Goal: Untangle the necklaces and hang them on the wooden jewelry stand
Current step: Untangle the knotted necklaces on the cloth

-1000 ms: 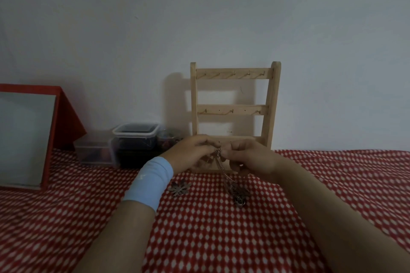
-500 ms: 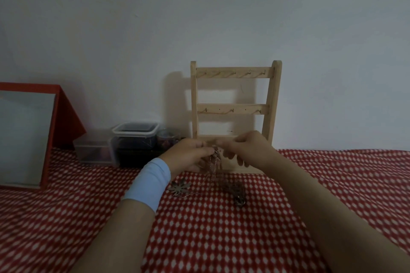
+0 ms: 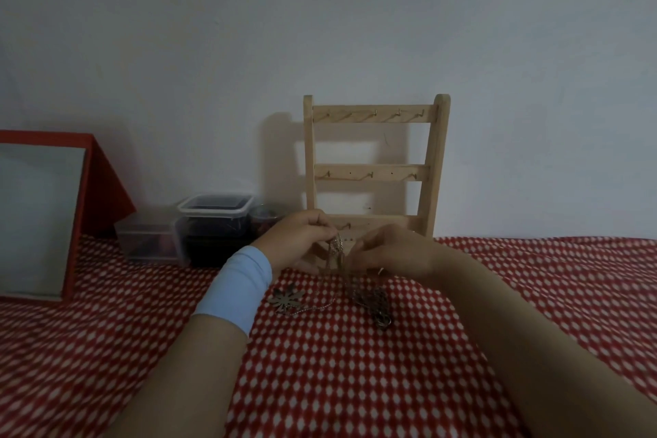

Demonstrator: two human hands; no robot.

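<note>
Basically, mid-left of frame, against the white wall: a clear plastic tub w/ a clear snap lid, dark contents inside, can't tell what. Left of it, touching or nearly so, a lower clear plastic box w/ dim reddish-dark bits at the bottom, too murky to name. Right of the tub, a small dark round container, partly hidden behind the left hand; contents unreadable.

Far left, a red-framed panel w/ a grey face leans back on the red-and-white dotted cloth that covers the whole surface.

Centre, the pale wooden ladder-shaped jewelry stand stands upright against the wall, three rails w/ small hooks; nothing hangs on the top two rails. The bottom rail is partly blocked by both hands.

The left hand, w/ a light blue wristband on the wrist, and the right hand meet just in front of the stand's base. Fingers of both are pinched narrow on the tangled silver chain necklaces, held up between them. The chains trail down to the cloth, ending in a dark clump of links below the right hand. A flat silver flower-shaped pendant lies on the cloth just beside the wristband, its thin chain running right toward the clump.
</note>
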